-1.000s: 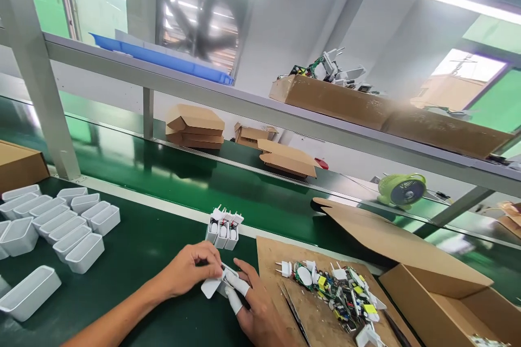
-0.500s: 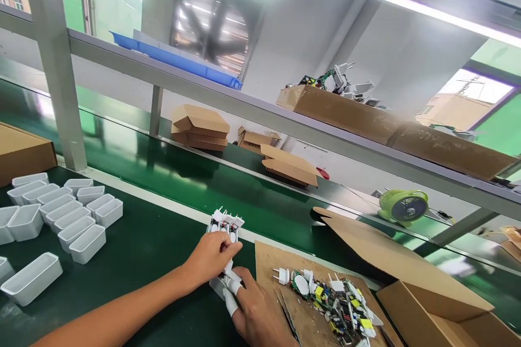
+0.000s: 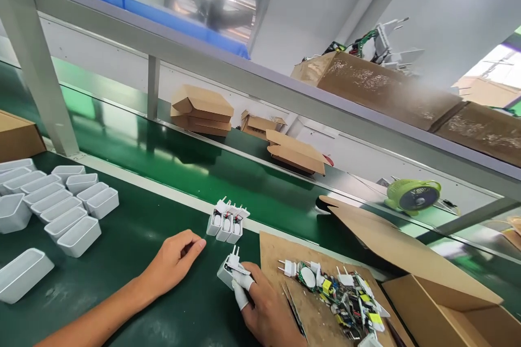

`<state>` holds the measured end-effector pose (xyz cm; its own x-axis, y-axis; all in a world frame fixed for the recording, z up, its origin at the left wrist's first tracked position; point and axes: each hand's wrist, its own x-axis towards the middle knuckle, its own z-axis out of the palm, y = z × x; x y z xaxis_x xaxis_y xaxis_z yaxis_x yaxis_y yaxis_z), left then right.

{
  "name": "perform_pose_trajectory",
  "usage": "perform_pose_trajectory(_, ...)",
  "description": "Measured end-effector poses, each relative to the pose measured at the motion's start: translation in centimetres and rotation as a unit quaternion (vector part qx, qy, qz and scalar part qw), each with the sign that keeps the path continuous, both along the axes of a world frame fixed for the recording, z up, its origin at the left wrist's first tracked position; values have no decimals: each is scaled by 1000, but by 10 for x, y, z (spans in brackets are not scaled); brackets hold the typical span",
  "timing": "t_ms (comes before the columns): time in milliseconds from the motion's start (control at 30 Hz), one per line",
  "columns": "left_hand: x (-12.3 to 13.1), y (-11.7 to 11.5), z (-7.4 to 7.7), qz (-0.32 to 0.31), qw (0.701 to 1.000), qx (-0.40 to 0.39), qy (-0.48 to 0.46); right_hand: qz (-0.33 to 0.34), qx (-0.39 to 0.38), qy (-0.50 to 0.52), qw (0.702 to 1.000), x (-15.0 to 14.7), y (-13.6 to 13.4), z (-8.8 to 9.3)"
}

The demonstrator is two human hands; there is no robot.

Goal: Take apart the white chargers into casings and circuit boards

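My right hand (image 3: 266, 301), with white covers on its fingertips, grips a white plug charger housing (image 3: 226, 276), its two pins pointing up. To the left, my left hand (image 3: 173, 260) hovers low over the dark green surface, fingers curled together and nothing visible in them. Just beyond both hands stands a row of three white charger housings (image 3: 224, 229) with plug tops and wiring showing, touched by neither hand. On the brown board (image 3: 271, 249) at right lies a pile of circuit boards and plug parts (image 3: 345, 298), with tweezers (image 3: 293, 309) beside it.
Several empty white housings (image 3: 79, 236) stand in rows at left. An open cardboard box (image 3: 439, 303) is at lower right, near a green fan (image 3: 414, 195). Folded cartons (image 3: 203, 108) lie beyond the green belt (image 3: 171, 160); a metal shelf rail (image 3: 260, 73) crosses above.
My left hand has drawn back left and down from the row of housings, uncovering it. My right hand still holds its housing, now apart from the left hand. The view has tilted down.
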<state>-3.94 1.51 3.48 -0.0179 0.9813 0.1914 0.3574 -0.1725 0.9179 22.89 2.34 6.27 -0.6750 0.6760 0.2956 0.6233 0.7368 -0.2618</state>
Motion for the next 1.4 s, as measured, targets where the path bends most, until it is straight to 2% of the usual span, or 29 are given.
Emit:
perform_pose_trajectory(100,8,-2,3,-33,999,27,9,5,20,11,1000,0,0,5)
perform_pose_trajectory(233,6,-7,-1,-48,997,64,15,-6,48,63,997,-6,-2,5)
perform_pose_trajectory(333,5,-11,-6,-71,989,130,4,8,5,75,997,-10,-4,-4)
perform_pose_trajectory(433,10,-12,-8,-128,972,192,39,19,-41,68,997,-11,-6,-8)
perform_pose_trajectory(500,15,-14,-9,-160,967,189,54,14,-49,72,996,-11,-7,-6)
perform_pose_trajectory(600,20,-17,-7,-184,974,132,24,-6,-45,86,995,-11,-9,0)
perform_pose_trajectory(733,22,-22,-1,-162,986,45,-16,-4,-9,76,997,-15,-13,8)
perform_pose_trajectory(933,32,-16,1,-107,992,-21,-64,-31,11,-49,998,-16,-19,7)
perform_pose_trajectory(1033,42,-1,4,-71,996,-43,-17,-39,36,-149,987,-15,-21,4)
perform_pose_trajectory(1133,52,14,12,-60,997,-20,52,-54,45,-198,978,-14,-22,7)
perform_pose_trajectory(1267,67,24,25,-71,986,12,152,-54,43,-205,976,-15,-21,11)
perform_pose_trajectory(1400,81,24,31,-55,976,13,211,-42,57,-188,980,-15,-20,5)
